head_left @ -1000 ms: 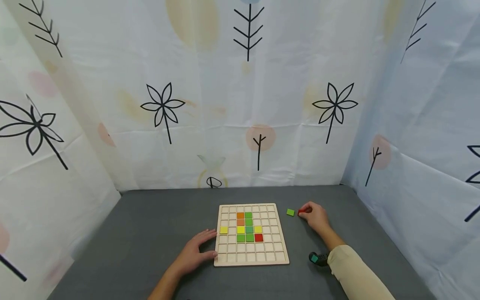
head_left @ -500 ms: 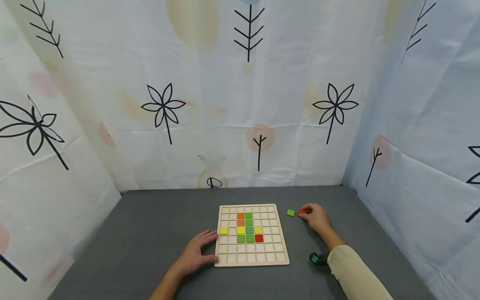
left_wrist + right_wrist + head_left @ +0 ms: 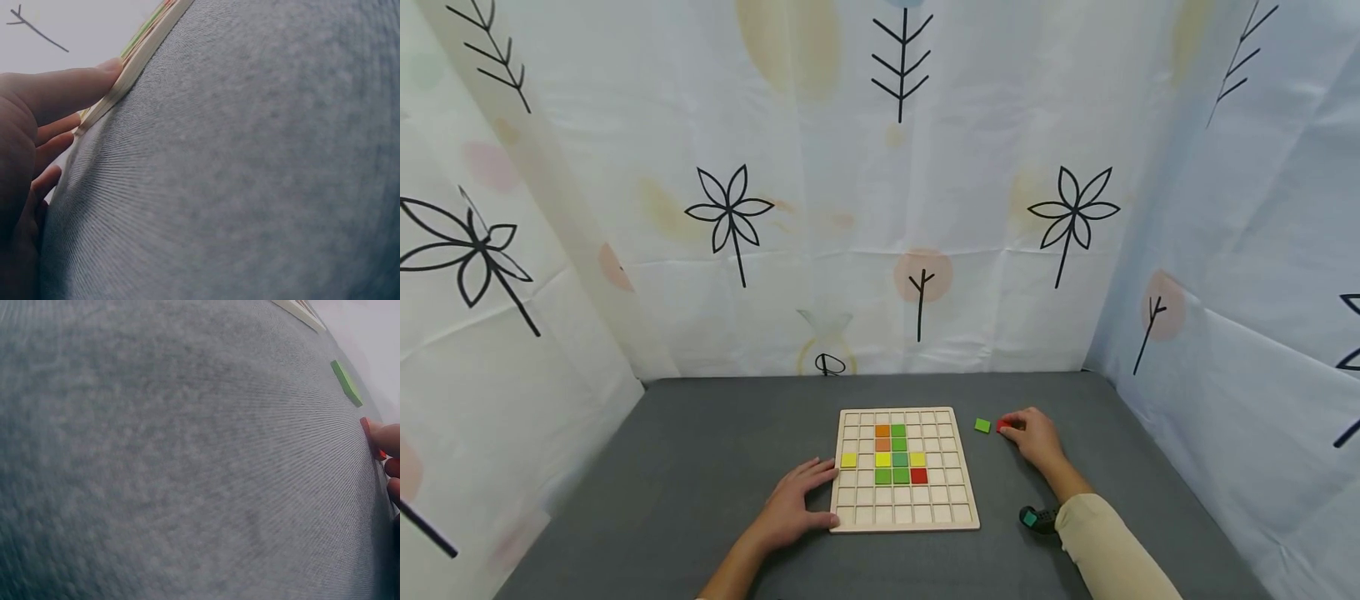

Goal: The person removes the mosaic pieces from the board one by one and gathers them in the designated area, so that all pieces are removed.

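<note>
A square wooden grid board (image 3: 950, 504) lies on the dark table, with orange, green, yellow and red square tiles in some of its cells. My left hand (image 3: 795, 502) lies along the board's left edge, fingers spread; in the left wrist view the thumb (image 3: 84, 87) touches the rim. To the right of the board, my right hand (image 3: 1033, 437) pinches a small red tile (image 3: 1002, 425) at the table surface. Fingers partly cover this red tile (image 3: 367, 430) in the right wrist view. A loose green tile (image 3: 982, 426) lies between the board and the right hand.
Grey cloth covers the table (image 3: 722, 433). A black wrist device (image 3: 1037, 520) with a teal patch sits at the right cuff. White patterned curtains (image 3: 820, 167) enclose the table at the back and both sides.
</note>
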Demonstrator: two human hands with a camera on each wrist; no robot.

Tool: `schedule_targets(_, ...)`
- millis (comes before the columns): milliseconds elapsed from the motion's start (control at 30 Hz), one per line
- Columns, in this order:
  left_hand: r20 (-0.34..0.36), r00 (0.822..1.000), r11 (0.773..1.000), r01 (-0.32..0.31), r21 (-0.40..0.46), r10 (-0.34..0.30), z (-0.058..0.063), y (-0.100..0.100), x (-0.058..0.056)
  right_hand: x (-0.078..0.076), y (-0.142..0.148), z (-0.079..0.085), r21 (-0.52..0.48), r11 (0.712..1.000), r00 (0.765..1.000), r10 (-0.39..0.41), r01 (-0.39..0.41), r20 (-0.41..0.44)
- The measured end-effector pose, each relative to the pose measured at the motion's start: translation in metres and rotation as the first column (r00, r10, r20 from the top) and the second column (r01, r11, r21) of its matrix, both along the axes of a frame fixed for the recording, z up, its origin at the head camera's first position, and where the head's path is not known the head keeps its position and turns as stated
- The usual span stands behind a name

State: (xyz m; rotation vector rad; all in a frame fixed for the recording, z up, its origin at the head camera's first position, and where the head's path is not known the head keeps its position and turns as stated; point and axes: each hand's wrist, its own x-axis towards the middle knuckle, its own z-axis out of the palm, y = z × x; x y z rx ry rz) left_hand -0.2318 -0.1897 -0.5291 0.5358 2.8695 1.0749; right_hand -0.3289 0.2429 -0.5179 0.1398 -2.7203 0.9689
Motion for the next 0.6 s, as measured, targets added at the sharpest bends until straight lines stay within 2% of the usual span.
schedule_targets(333, -0.019, 1.0, 1.0, 0.007, 0.02, -0.006, 0.001, 0.0, 0.0, 0.001, -0.003, -0.003, -0.073, 0.996, 0.998, -0.057, 0.057, -0.009)
schedule_targets(600, -0.021, 1.0, 1.0, 0.018, 0.02, -0.018, 0.001, -0.001, 0.001, 0.008, -0.013, -0.001, -0.128, 0.985, 0.992, -0.123, 0.117, -0.04)
